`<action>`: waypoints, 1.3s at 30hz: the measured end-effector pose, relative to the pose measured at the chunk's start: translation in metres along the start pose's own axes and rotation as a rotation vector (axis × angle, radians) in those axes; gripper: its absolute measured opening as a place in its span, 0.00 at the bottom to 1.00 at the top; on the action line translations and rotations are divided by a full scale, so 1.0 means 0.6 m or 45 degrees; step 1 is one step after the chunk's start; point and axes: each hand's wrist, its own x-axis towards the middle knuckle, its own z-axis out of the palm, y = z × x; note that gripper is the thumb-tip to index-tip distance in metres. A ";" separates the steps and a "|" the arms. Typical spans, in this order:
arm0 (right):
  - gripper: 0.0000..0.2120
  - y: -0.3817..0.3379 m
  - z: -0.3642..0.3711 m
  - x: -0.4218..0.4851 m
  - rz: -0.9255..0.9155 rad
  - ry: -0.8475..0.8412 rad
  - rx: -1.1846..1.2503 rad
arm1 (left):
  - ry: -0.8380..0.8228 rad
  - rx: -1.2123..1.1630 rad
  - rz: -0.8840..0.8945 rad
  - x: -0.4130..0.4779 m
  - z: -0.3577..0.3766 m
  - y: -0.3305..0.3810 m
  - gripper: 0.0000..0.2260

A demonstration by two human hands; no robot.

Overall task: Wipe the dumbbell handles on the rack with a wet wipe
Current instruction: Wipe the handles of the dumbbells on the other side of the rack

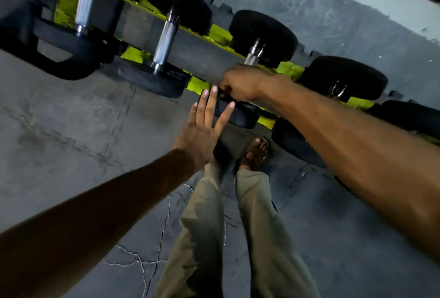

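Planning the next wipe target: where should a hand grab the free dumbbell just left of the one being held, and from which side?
Judgement: grip the dumbbell's bare metal handle mid-span, from above on the person's side. The black end weights are too broad to close around; the yellow rack rails carry them, leaving the bar exposed. The right hand works the neighbouring bar, so the open left hand suits.

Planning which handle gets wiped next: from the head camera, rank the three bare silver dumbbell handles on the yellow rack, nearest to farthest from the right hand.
1. Short silver handle, just above the right hand, which covers its lower part.
2. Middle silver handle, left of the hand.
3. Far-left silver handle, at the rack's upper-left end.
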 end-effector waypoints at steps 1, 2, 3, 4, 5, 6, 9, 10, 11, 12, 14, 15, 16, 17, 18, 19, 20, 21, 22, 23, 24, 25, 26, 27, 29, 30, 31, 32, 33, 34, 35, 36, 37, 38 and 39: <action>0.08 0.011 0.012 -0.022 -0.027 0.130 0.071 | -0.003 0.002 0.014 0.001 -0.002 -0.002 0.60; 0.09 0.019 0.027 -0.041 -0.044 0.263 0.167 | -0.021 -0.005 0.024 0.004 -0.005 -0.004 0.61; 0.09 0.024 0.045 -0.056 -0.038 0.386 0.272 | -0.039 -0.011 0.032 0.004 -0.008 -0.006 0.61; 0.08 0.023 0.065 -0.065 -0.006 0.494 0.385 | -0.054 -0.020 0.034 0.003 -0.011 -0.006 0.62; 0.06 0.021 0.086 -0.070 0.081 0.565 0.503 | -0.059 -0.028 0.036 0.002 -0.011 -0.006 0.62; 0.03 0.020 0.111 -0.068 0.193 0.611 0.626 | -0.056 -0.035 0.039 0.002 -0.009 -0.005 0.62; 0.05 0.016 0.169 -0.049 0.528 0.633 1.189 | -0.041 -0.059 0.039 0.002 -0.006 -0.004 0.63; 0.06 0.016 0.179 -0.040 0.583 0.663 1.386 | -0.048 -0.055 0.043 0.002 -0.006 -0.005 0.64; 0.08 0.016 0.180 -0.030 0.639 0.682 1.560 | -0.057 -0.049 0.048 0.002 -0.005 -0.006 0.64; 0.11 0.016 0.177 -0.023 0.668 0.701 1.741 | -0.059 -0.048 0.056 0.001 -0.005 -0.007 0.64; 0.14 0.018 0.161 -0.014 0.734 0.714 2.077 | -0.037 -0.058 0.076 0.000 -0.003 -0.008 0.64; 0.11 0.022 0.150 -0.009 0.750 0.688 2.251 | -0.032 -0.069 0.074 -0.002 -0.003 -0.007 0.63; 0.10 0.030 0.140 -0.001 0.730 0.652 2.440 | -0.035 -0.078 0.074 -0.002 -0.004 -0.007 0.64; 0.12 0.041 0.125 0.010 0.701 0.643 2.612 | -0.038 -0.078 0.076 -0.001 -0.003 -0.006 0.63; 0.15 0.052 0.109 0.023 0.680 0.681 2.796 | -0.043 -0.071 0.081 0.000 -0.004 -0.006 0.63; 0.17 0.062 0.093 0.035 0.701 0.767 2.971 | -0.046 -0.063 0.089 0.000 -0.004 -0.007 0.62; 0.18 0.072 0.082 0.048 0.663 0.826 3.144 | -0.047 -0.056 0.096 0.001 -0.004 -0.008 0.62; 0.19 0.077 0.071 0.053 0.649 0.877 3.231 | -0.045 -0.050 0.103 0.002 -0.003 -0.010 0.61; 0.19 0.075 0.064 0.056 0.636 0.923 3.280 | -0.047 -0.043 0.108 0.002 -0.004 -0.010 0.61; 0.19 0.066 0.064 0.056 0.670 0.972 3.260 | -0.055 -0.038 0.112 0.001 -0.005 -0.011 0.61; 0.18 0.052 0.068 0.053 0.682 1.034 3.212 | -0.061 -0.035 0.111 -0.001 -0.006 -0.011 0.62; 0.16 0.037 0.076 0.046 0.745 1.116 3.114 | -0.058 -0.033 0.111 -0.003 -0.007 -0.010 0.62; 0.12 0.026 0.084 0.038 0.792 1.206 3.029 | -0.053 -0.031 0.110 -0.004 -0.009 -0.009 0.61; 0.08 0.021 0.088 0.030 0.842 1.265 2.938 | -0.051 -0.031 0.110 -0.004 -0.010 -0.010 0.61; 0.07 0.031 0.086 0.024 0.825 1.200 2.925 | -0.060 -0.031 0.122 -0.002 -0.012 -0.012 0.59; 0.11 0.043 0.083 0.027 0.766 1.090 2.997 | -0.058 -0.031 0.128 -0.001 -0.012 -0.013 0.59; 0.16 0.054 0.078 0.031 0.718 0.992 3.096 | -0.055 -0.034 0.130 -0.001 -0.011 -0.015 0.59; 0.18 0.066 0.075 0.038 0.669 0.932 3.204 | -0.051 -0.039 0.132 -0.001 -0.010 -0.016 0.60; 0.19 0.070 0.070 0.042 0.636 0.909 3.299 | -0.046 -0.042 0.133 0.000 -0.008 -0.016 0.60; 0.20 0.072 0.069 0.048 0.617 0.923 3.376 | -0.043 -0.041 0.136 0.001 -0.005 -0.016 0.60; 0.21 0.067 0.067 0.054 0.614 0.965 3.433 | -0.044 -0.040 0.138 0.002 -0.004 -0.017 0.60; 0.20 0.058 0.065 0.058 0.647 1.039 3.448 | -0.048 -0.040 0.142 0.003 -0.003 -0.016 0.59; 0.18 0.044 0.068 0.059 0.723 1.155 3.394 | -0.048 -0.037 0.147 0.003 -0.003 -0.017 0.59; 0.14 0.031 0.075 0.059 0.797 1.322 3.268 | -0.047 -0.031 0.148 0.003 -0.003 -0.017 0.59; 0.11 0.019 0.086 0.055 0.890 1.523 3.029 | -0.051 -0.025 0.148 0.002 -0.004 -0.017 0.59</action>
